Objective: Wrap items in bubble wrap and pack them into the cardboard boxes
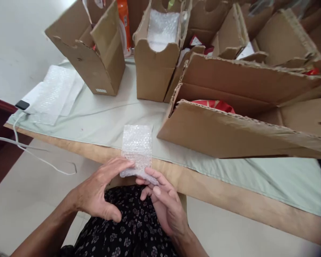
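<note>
A clear bubble wrap piece (137,141), perhaps a pouch, lies over the table's front edge, its near end folded or bunched toward me. My right hand (167,203) pinches the near right corner between thumb and fingers. At the wrap's left side is my left hand (96,189), its fingertips resting on the wrap and its thumb spread well apart, so it is open. Whether anything is inside the folded end cannot be made out.
Bubble wrap sheets (55,89) lie at the table's left end beside a white cable (17,132). An upright cardboard box (96,67), a box with bubble wrap (153,76) and a long open carton (216,135) line the back and right. An orange bottle (125,26) stands behind.
</note>
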`<state>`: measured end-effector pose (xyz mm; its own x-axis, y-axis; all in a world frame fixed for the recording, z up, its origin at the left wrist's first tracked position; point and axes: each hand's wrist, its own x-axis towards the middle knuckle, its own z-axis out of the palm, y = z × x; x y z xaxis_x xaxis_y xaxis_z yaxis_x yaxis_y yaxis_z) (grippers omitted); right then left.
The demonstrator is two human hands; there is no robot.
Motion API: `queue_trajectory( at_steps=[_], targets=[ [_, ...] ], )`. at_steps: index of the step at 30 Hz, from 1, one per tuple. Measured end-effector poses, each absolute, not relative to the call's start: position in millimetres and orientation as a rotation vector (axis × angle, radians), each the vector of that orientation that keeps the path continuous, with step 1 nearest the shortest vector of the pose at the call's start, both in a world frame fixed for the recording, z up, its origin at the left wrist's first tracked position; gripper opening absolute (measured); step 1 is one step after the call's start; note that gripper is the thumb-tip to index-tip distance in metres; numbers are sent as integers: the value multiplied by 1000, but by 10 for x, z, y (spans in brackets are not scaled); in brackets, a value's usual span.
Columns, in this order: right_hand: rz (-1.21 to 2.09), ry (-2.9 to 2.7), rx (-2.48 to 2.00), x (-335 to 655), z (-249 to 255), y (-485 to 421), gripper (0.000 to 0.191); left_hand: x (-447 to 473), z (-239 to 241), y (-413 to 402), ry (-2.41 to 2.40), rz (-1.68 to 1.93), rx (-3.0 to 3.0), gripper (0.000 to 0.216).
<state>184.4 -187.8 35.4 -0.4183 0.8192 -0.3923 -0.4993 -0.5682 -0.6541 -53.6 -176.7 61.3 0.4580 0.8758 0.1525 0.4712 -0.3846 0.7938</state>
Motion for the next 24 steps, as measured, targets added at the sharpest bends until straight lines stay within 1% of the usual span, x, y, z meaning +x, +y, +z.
queue_trajectory(
  at_steps=[1,4,5,6,8,10,13,15,18,21,22,24],
  targets=[
    [2038,-554,-887,1804,355,-1858,48,-521,591,-1773,1191,803,2018,87],
    [2026,-599,-873,1728,362,-1835,60,-427,524,-1748,1545,981,1932,36],
    [2004,-655,-873,1724,366,-1841,65,-395,497,-1733,1673,1026,1885,28],
    [1955,-741,-886,1731,372,-1850,68,-368,468,-1716,1776,1045,1849,25],
    [1725,-1015,-975,1767,385,-1861,69,-334,403,-1679,1897,1038,1850,26],
    [1324,-1429,-1049,1809,395,-1835,64,-321,335,-1644,1910,1033,1939,28],
    [707,-2037,-1031,1818,375,-1703,48,-326,252,-1601,1899,1040,2068,28],
    [483,-2285,-1037,1777,336,-1591,38,-345,224,-1587,1902,1033,2120,28],
    [337,-2395,-1082,1699,279,-1474,26,-412,245,-1611,1861,1027,2154,34],
    [328,-2319,-1061,1666,297,-1433,20,-505,326,-1688,1649,1035,2282,51],
    [366,-2291,-1051,1667,320,-1424,19,-530,354,-1716,1557,1020,2340,51],
    [478,-2259,-1038,1680,371,-1395,19,-553,394,-1754,1423,989,2393,36]
  ],
)
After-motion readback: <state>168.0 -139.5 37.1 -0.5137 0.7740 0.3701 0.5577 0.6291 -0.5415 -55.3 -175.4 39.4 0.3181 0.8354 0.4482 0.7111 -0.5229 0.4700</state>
